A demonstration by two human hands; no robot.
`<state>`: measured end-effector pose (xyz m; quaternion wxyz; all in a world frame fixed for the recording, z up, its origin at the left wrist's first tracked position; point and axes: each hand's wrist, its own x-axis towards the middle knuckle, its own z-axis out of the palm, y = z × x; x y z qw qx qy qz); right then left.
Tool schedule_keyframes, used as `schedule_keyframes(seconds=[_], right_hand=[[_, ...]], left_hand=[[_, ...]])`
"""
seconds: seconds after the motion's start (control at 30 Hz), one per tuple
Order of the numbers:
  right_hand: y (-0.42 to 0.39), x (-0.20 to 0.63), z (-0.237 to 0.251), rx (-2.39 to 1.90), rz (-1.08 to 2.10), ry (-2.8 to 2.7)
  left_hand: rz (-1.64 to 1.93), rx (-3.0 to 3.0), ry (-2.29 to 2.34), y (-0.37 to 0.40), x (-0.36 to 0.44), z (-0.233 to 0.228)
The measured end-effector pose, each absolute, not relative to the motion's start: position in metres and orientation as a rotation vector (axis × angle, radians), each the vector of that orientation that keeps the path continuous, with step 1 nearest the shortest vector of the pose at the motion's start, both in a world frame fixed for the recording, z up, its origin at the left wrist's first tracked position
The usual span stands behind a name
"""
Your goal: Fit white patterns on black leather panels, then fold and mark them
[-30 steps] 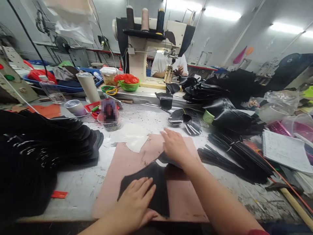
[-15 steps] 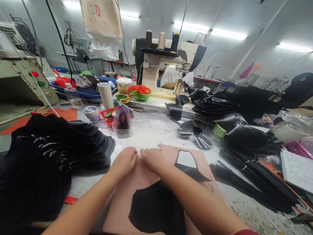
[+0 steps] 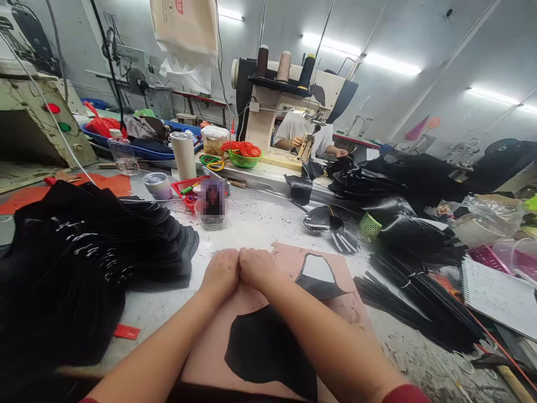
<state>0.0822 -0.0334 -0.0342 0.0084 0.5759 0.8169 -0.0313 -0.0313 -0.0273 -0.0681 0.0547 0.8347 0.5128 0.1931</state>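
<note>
My left hand (image 3: 222, 271) and my right hand (image 3: 258, 267) meet at the far left part of a pinkish board (image 3: 213, 347). Both sets of fingers are curled in and touch each other; whatever they hold is hidden behind the knuckles. Nearer to me, partly under my right forearm, a black cut leather piece (image 3: 260, 347) lies flat on the board. To the right of my right hand rests another black piece (image 3: 316, 286) with a white panel (image 3: 318, 268) at its upper part.
A tall stack of black pieces (image 3: 100, 240) stands at left. Black strips (image 3: 428, 296) and a notebook (image 3: 495, 291) lie at right. Behind are a tumbler (image 3: 183, 157), a red basket (image 3: 184, 187) and a sewing machine (image 3: 260, 117), with a person's hand (image 3: 340, 153) beyond.
My two hands have drawn together and now touch, their fingers more tucked in. The camera view has shifted slightly. Behind the sewing machine, the other person's hands have come into view.
</note>
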Motion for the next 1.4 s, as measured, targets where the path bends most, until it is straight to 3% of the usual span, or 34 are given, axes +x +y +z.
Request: schedule_keyframes(seconds=[0.3,0.63,0.73,0.9,0.97,1.03,1.1,1.17,1.27,1.4], right_hand=[[-0.028,0.091,-0.035,2.368,-0.425,2.400],[-0.045,0.196,-0.024,3.553,-1.328,1.717],[-0.077,0.203,-0.014,3.580,-1.706,1.640],[-0.140,0.180,-0.006,3.237,-2.182,1.769],[-0.164,0.170,-0.008,3.189,-1.958,2.078],[-0.185,0.162,-0.013,3.128,-1.172,2.653],[-0.204,0.154,-0.019,2.705,-0.221,3.130],[-0.218,0.147,-0.026,2.117,0.168,3.339],[-0.230,0.142,-0.034,1.948,-0.092,3.387],[-0.234,0.145,-0.043,2.727,-1.154,2.776]], left_hand=[[0.579,2.649,1.524,-0.026,-0.031,-0.068],[0.523,2.573,1.523,-0.026,-0.025,-0.059],[0.583,2.446,1.526,-0.026,-0.023,-0.051],[0.622,2.194,1.323,-0.058,-0.025,-0.032],[0.633,1.926,1.182,-0.084,-0.028,-0.026],[0.646,1.448,1.074,-0.113,-0.029,-0.023],[0.608,1.033,1.004,-0.138,-0.030,-0.022],[0.568,0.824,0.982,-0.154,-0.029,-0.023],[0.560,0.717,1.026,-0.165,-0.030,-0.027],[0.457,0.753,1.070,-0.169,-0.032,-0.034]])
